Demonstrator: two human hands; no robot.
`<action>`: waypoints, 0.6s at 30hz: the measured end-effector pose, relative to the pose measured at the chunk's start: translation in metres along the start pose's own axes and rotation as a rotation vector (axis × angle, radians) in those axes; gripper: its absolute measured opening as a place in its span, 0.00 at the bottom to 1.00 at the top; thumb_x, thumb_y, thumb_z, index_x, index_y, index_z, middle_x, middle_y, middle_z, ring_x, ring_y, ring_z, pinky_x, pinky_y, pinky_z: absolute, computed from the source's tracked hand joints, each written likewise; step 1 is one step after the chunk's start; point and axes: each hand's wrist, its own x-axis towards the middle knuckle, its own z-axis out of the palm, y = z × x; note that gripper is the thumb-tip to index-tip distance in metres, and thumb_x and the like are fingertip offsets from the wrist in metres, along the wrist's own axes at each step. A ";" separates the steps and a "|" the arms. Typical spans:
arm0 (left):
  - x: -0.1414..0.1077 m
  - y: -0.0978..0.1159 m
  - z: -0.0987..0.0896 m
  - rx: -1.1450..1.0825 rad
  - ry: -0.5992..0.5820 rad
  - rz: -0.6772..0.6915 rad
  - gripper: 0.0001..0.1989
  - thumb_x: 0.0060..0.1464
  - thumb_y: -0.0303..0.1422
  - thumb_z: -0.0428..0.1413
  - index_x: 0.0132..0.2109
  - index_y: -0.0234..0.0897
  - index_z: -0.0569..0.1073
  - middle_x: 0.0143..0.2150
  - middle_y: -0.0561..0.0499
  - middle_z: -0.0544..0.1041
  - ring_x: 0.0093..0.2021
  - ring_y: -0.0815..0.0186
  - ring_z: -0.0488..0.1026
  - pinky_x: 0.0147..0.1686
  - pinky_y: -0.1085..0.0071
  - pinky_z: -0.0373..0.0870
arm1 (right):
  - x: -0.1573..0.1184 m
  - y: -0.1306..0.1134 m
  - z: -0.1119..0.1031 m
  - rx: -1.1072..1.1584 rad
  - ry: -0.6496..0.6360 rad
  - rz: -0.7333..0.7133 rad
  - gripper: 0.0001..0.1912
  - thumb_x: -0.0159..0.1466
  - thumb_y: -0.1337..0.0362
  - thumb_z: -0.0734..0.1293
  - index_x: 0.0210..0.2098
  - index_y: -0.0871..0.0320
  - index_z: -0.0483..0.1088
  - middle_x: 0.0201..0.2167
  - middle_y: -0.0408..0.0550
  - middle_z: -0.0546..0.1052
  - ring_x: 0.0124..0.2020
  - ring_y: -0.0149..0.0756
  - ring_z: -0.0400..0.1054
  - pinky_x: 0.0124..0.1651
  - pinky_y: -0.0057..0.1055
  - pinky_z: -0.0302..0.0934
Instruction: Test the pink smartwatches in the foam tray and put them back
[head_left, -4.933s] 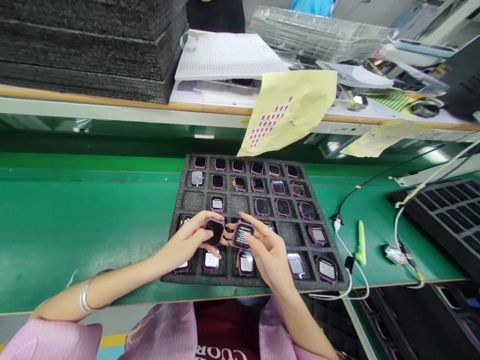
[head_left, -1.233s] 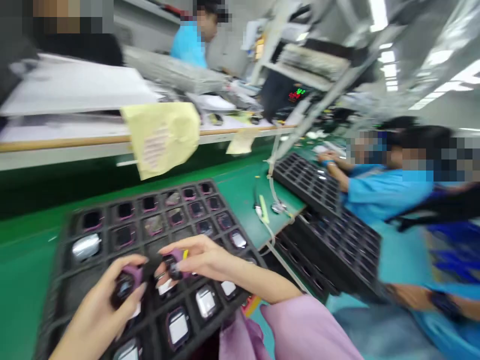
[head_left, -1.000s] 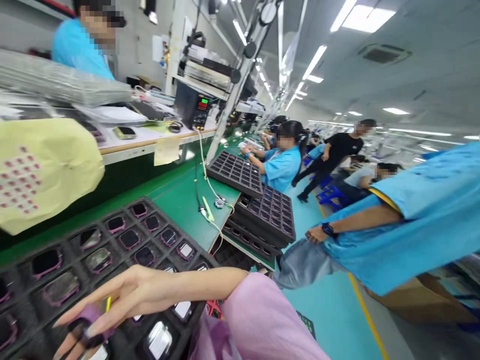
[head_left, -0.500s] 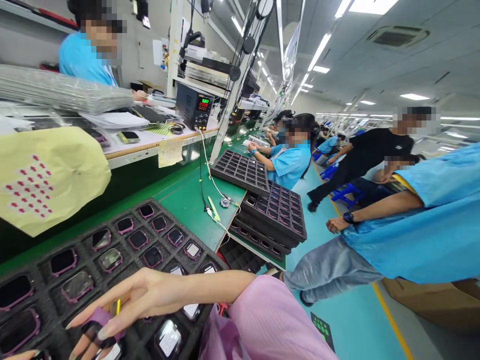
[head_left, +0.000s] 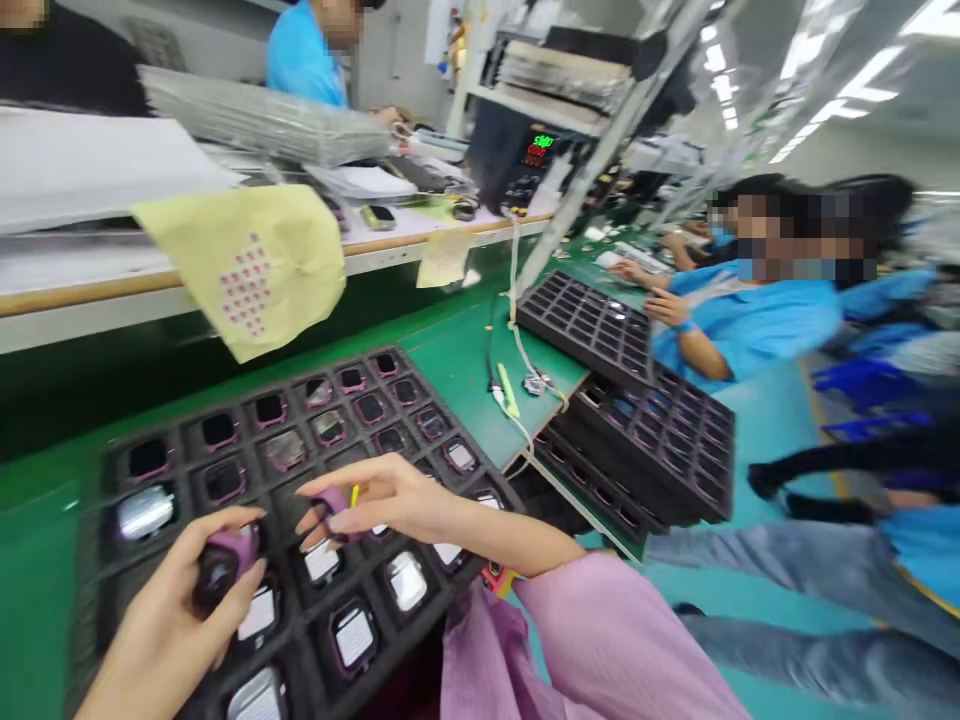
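Note:
A black foam tray (head_left: pixel 97 600) spans the lower left, its compartments holding purple-framed watch bodies, some dark-faced, others with white labels. Over its left part, my left hand (head_left: pixel 176 600) grips a purple and black watch body (head_left: pixel 229 562) between thumb and fingers. My right hand (head_left: pixel 382 500) is over the middle of the tray, its fingers closed on a small purple piece (head_left: pixel 332 508). A thin yellow item (head_left: pixel 355 497) shows by those fingers. The two hands are apart.
A green pen (head_left: pixel 508 390) and white cable (head_left: pixel 517 345) lie beyond the tray. More black trays (head_left: pixel 585 330) are stacked right of centre. A shelf edge (head_left: pixel 390 255) with hanging yellow paper (head_left: pixel 285 265) crosses above. A person in blue (head_left: pixel 780 310) sits at the right.
The view has swung left and down, so the scene sits further right. My left hand, barely visible before, now shows fully with the watch body. My right hand still has the purple piece.

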 end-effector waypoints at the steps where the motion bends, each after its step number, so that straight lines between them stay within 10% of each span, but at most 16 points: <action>1: 0.000 0.005 0.002 -0.015 0.001 -0.024 0.22 0.48 0.43 0.59 0.50 0.42 0.66 0.19 0.61 0.65 0.14 0.71 0.60 0.13 0.76 0.59 | -0.001 -0.002 0.002 -0.009 0.027 0.005 0.27 0.51 0.64 0.76 0.50 0.61 0.73 0.35 0.49 0.78 0.33 0.34 0.75 0.41 0.31 0.64; 10: 0.006 0.020 -0.002 -0.022 -0.028 0.103 0.13 0.52 0.28 0.53 0.46 0.40 0.66 0.36 0.54 0.69 0.25 0.72 0.66 0.22 0.77 0.66 | 0.001 -0.009 0.001 -0.142 0.046 0.051 0.20 0.57 0.67 0.72 0.49 0.57 0.74 0.42 0.53 0.80 0.43 0.42 0.75 0.46 0.38 0.66; 18: 0.013 0.024 -0.002 -0.506 -0.189 -0.095 0.29 0.50 0.30 0.56 0.59 0.39 0.58 0.36 0.52 0.69 0.29 0.69 0.71 0.33 0.68 0.75 | 0.010 -0.014 0.002 0.010 0.001 0.149 0.16 0.61 0.66 0.68 0.50 0.56 0.69 0.52 0.58 0.74 0.46 0.47 0.74 0.49 0.45 0.65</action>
